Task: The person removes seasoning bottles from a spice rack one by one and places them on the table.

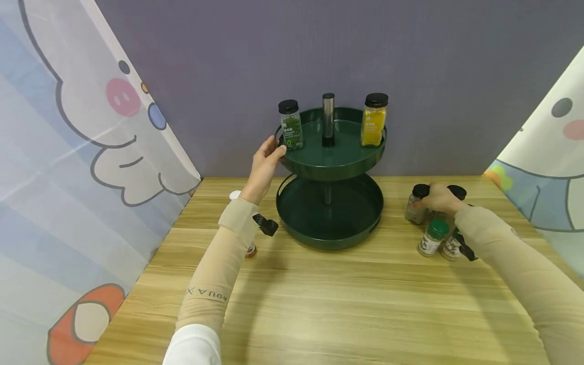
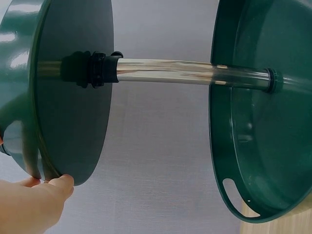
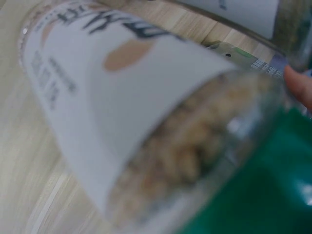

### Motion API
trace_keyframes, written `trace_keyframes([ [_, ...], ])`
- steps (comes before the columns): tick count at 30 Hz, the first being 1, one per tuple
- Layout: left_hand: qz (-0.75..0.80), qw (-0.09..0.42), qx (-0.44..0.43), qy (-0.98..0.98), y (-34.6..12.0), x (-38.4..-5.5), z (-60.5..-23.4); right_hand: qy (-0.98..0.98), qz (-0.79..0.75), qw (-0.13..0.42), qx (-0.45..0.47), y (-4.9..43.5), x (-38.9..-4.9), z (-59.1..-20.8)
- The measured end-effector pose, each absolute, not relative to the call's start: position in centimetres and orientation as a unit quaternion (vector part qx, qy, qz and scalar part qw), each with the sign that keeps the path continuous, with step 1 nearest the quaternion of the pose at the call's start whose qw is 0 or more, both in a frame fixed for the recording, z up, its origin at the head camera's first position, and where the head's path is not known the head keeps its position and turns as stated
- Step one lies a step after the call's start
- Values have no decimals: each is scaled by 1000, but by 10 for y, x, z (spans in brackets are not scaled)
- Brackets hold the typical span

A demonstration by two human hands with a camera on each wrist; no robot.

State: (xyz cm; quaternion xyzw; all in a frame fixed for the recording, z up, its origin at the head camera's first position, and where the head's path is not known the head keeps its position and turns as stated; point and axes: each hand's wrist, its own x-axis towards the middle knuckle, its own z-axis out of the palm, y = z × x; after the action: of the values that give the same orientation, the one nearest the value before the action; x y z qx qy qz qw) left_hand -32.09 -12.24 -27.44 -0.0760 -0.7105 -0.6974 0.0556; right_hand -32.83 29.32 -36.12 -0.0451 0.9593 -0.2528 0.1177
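Note:
A dark green two-tier round stand stands at mid-table; my left hand (image 1: 263, 170) grips the left rim of its upper tray (image 1: 335, 170). In the left wrist view, fingers (image 2: 61, 183) touch that tray's lower edge. Beside the thumb stands a green-flecked spice jar with a black lid (image 1: 292, 129). A yellow spice jar (image 1: 373, 124) is on the same tray's right side. At the right of the table my right hand (image 1: 438, 198) holds a black-lidded spice jar (image 1: 415, 209), its fingertips on the upper part. Its far side is hidden.
Next to the right hand stand a green-lidded jar (image 1: 430, 243), a second labelled jar (image 1: 450, 248) and another black-lidded jar (image 1: 457, 192). The stand's lower tray (image 1: 330, 238) sits on the wooden table. Behind the left forearm, a white-capped bottle (image 1: 234, 194) is partly hidden.

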Motion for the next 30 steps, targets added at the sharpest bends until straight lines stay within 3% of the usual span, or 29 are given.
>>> trace_keyframes([
  [30, -697, 62, -81, -710, -122, -322, -276, 951, -280, 124, -50, 291, -325, -357],
])
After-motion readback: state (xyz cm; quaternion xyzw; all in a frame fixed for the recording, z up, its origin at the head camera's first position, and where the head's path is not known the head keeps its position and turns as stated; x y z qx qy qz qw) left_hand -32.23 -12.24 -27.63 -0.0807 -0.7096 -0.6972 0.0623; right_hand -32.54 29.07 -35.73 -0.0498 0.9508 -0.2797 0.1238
